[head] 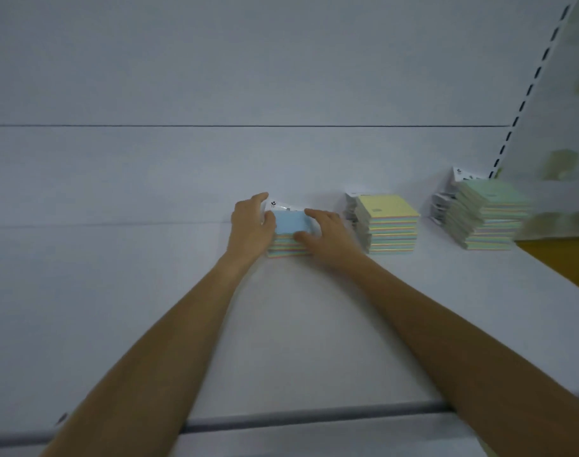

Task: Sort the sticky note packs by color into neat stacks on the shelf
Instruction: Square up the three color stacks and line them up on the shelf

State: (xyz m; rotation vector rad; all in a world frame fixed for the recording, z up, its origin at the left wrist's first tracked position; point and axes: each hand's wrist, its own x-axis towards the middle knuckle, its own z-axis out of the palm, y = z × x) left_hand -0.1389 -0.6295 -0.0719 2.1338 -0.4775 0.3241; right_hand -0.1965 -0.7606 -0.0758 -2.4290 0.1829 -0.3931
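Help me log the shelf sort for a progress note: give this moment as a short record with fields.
shelf: white, holds three stacks in a row
blue-topped stack: leftmost, held between both hands
left hand: grips its left side
right hand: grips its right side, thumb at the front
yellow-topped stack: middle, untouched
green-topped stack: rightmost, untouched, blurred

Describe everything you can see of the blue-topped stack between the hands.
The blue-topped stack is a low pile of paper pads, pale blue on top, with pastel bands down its sides. It sits upright on the white shelf left of the yellow-topped stack, apart from it. A white printed tag shows behind it. The left hand grips its left side, the right hand its right.
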